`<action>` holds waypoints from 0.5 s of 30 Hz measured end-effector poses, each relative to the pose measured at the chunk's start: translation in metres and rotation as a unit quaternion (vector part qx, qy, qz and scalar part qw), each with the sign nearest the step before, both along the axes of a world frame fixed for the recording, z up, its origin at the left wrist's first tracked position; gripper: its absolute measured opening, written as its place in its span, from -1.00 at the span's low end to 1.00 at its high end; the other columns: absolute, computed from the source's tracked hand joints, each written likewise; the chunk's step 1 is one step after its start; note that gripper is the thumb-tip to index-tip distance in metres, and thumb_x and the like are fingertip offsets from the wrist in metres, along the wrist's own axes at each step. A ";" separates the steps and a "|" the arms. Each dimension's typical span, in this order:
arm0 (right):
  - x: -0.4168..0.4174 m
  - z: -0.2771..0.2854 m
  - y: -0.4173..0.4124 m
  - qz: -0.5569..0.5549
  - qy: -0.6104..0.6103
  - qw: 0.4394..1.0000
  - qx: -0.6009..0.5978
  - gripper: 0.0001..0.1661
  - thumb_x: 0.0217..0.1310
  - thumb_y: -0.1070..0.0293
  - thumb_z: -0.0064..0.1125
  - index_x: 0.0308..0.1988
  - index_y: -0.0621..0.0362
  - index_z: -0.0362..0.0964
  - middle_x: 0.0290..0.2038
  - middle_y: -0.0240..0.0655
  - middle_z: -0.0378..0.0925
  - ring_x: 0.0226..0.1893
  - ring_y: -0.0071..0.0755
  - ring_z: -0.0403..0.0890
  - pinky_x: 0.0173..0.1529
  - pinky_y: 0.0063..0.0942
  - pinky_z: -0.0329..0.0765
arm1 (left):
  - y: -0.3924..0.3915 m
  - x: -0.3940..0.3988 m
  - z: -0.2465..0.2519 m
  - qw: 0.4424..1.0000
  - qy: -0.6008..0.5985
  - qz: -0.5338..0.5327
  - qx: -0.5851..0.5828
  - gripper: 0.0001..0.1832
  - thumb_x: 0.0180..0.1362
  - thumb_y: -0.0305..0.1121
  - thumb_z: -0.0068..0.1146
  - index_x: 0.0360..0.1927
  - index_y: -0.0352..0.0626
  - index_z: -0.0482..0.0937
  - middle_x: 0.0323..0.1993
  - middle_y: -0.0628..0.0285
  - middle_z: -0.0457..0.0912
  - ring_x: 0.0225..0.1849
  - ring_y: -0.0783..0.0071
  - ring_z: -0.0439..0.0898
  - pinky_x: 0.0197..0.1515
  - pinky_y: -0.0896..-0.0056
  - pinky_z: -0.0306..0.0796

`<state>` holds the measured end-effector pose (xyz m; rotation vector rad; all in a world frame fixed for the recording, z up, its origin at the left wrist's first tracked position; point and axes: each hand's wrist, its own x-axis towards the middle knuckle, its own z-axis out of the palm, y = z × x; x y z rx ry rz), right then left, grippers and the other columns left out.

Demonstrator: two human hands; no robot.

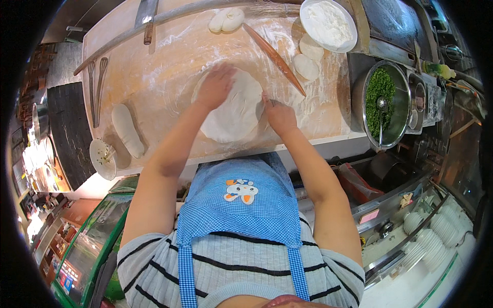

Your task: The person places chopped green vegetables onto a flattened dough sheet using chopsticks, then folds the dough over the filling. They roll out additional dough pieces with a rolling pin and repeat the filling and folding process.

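Observation:
A round, flat sheet of dough [235,115] lies on the floured wooden board [169,92] in front of me. My left hand [217,86] rests palm down over its upper left part, the fingertips blurred. At the right edge of the sheet is my right hand [280,115], a finger touching the rim and the other fingers curled; whether it pinches the dough is hidden. A tapered wooden rolling pin [275,59] lies slantwise beyond my right hand. Two small dough discs [306,67] sit to the right of the pin.
White bowl of flour [327,25] at back right; steel bowl of chopped greens [380,102] with a ladle, right. Dough pieces [226,20] lie at the back, a dough log [128,131] left. Also left: a small bowl [103,159], tongs [96,92], a long rod [115,46], a cleaver [147,19].

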<state>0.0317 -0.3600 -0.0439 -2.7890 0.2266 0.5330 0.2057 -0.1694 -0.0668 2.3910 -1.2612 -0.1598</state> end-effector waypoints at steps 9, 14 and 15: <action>0.042 -0.045 -0.020 -0.008 -0.230 0.973 -0.007 -0.29 0.39 0.12 -0.15 0.41 0.15 -0.01 0.44 -0.14 0.01 0.45 0.00 0.01 0.48 -0.08 -0.05 | 0.127 0.007 -0.005 0.999 -0.015 -0.002 0.049 -0.43 0.18 -0.45 -0.06 0.33 -0.10 0.34 0.30 0.14 0.40 0.39 0.14 0.27 0.46 0.09 0.06; 0.048 -0.050 -0.018 -0.027 -0.179 0.983 0.015 -0.27 0.40 0.10 -0.17 0.44 0.07 -0.08 0.49 -0.24 -0.09 0.49 -0.05 -0.12 0.51 -0.03 -0.18 | 0.138 0.000 -0.005 0.996 -0.037 0.012 0.074 -0.43 0.19 -0.38 -0.07 0.33 -0.06 0.35 0.32 0.17 0.38 0.40 0.16 0.26 0.47 0.06 0.02; 0.051 -0.049 -0.019 -0.031 -0.172 0.984 0.016 -0.27 0.40 0.10 -0.17 0.44 0.06 -0.08 0.49 -0.25 -0.09 0.49 -0.05 -0.11 0.51 -0.02 -0.18 | 0.137 -0.001 -0.007 0.996 -0.041 0.017 0.079 -0.44 0.19 -0.36 -0.07 0.32 -0.06 0.36 0.33 0.17 0.38 0.40 0.16 0.26 0.47 0.06 0.01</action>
